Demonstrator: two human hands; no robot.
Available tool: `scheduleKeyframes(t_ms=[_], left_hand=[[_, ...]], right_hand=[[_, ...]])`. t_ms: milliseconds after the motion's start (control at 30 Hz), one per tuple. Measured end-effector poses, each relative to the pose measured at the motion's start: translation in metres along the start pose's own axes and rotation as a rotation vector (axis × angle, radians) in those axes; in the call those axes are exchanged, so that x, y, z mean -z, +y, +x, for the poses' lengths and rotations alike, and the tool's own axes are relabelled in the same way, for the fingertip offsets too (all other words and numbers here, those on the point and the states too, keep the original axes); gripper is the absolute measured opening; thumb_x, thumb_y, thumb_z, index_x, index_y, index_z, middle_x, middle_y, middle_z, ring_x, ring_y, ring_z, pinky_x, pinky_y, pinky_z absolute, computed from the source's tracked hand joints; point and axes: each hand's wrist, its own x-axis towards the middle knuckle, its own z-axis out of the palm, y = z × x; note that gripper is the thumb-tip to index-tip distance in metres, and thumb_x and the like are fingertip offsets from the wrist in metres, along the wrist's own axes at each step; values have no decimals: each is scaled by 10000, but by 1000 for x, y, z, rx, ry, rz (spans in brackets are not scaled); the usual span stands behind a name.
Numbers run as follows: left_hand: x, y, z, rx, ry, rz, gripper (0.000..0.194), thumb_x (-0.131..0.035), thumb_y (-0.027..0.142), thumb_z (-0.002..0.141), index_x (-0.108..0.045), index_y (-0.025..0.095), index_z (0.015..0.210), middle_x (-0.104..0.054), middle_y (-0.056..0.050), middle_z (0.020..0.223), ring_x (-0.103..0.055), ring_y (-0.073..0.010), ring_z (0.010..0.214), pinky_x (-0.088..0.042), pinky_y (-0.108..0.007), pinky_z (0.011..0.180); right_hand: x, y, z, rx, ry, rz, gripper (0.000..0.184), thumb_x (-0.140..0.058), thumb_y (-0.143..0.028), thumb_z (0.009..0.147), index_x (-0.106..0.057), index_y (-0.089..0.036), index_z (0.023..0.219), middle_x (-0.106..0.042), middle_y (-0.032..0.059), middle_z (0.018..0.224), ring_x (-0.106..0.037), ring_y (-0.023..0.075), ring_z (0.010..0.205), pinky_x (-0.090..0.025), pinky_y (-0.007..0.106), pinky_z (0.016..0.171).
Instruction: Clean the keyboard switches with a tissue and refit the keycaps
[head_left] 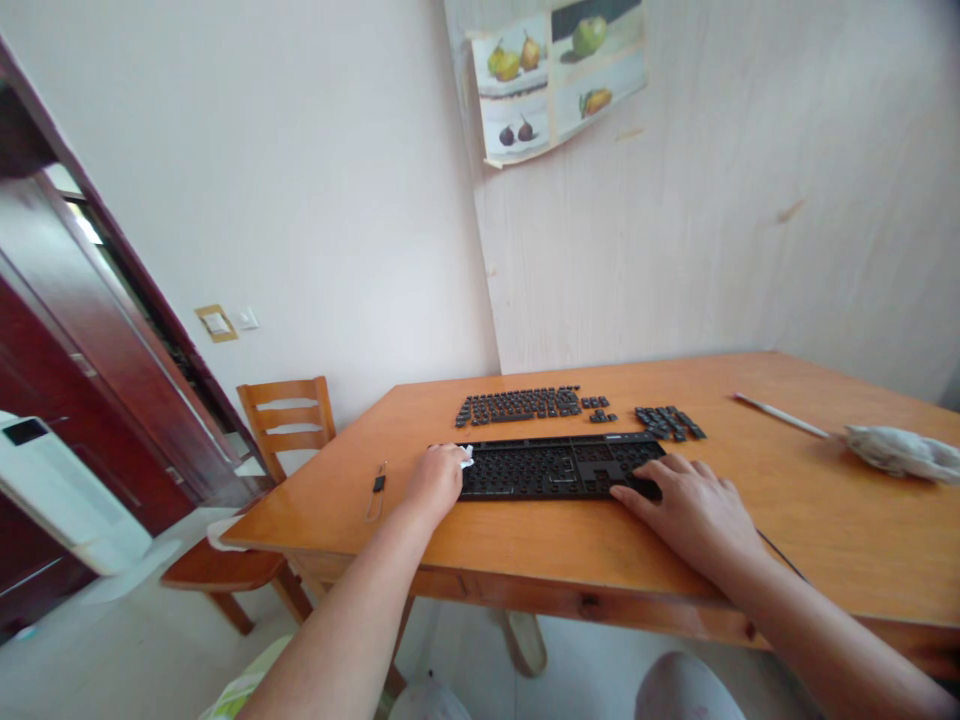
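Note:
A black keyboard (pixel 532 468) with its keycaps off lies lengthwise before me on the wooden table. At its left end is my left hand (pixel 439 480), closed on a small white tissue (pixel 467 456) that touches the keyboard's edge. My right hand (pixel 694 500) grips the right end, its thumb by the front edge and its fingers over the number-pad side. Behind the keyboard, the removed keycaps (pixel 517 404) are laid out in rows. A separate group of number-pad keycaps (pixel 670 422) sits farther right.
Left of the keyboard lies a small black tool with wire loops (pixel 379 484). A white pen-like stick (pixel 780 413) and a greyish cloth bundle (pixel 904 453) are at the right. A cable (pixel 781 555) runs below my right wrist. A wooden chair (pixel 289 420) stands left of the table (pixel 517 545).

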Motion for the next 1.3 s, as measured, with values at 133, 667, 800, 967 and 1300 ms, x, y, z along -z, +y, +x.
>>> scheduleKeyframes(t_ms=[133,667,800,967,1300], left_hand=[[7,-9,-4,20,-40,15,383,-482,28,803,-763,200,997,-746,-74,1046,-647,-202,997,-473,-298,927],[36,-80,8,344,56,-57,406,-443,95,846,-729,154,1127,-720,-87,1206,-640,-197,1148,-461,-294,997],[22,-74,9,320,-24,-133,332,-518,134,837,-766,197,1048,-759,-57,1112,-683,-185,1060,-497,-261,931],[20,-67,-1,298,-74,-140,347,-504,112,829,-776,195,1029,-761,-67,1100,-692,-197,1043,-494,-278,938],[33,-55,-40,212,-58,-32,377,-487,83,814,-765,181,1050,-752,-79,1093,-682,-213,1020,-500,-307,938]], right_hand=[[0,1,0,-6,-9,3,509,-472,-668,880,-725,-265,1060,-664,110,1119,-584,327,1024,-432,467,843],[1,0,-1,-2,-1,4,510,-471,-665,883,-723,-255,1051,-664,114,1122,-584,336,1028,-436,480,839],[0,2,-1,0,-7,5,531,-459,-683,882,-722,-255,1053,-665,104,1124,-584,334,1027,-442,482,842],[-1,3,-1,-2,-7,-4,543,-467,-687,872,-726,-247,1056,-666,116,1127,-582,339,1023,-442,481,850],[1,1,-1,-8,-5,-5,550,-462,-690,870,-726,-250,1068,-662,118,1141,-578,346,1039,-435,488,850]])
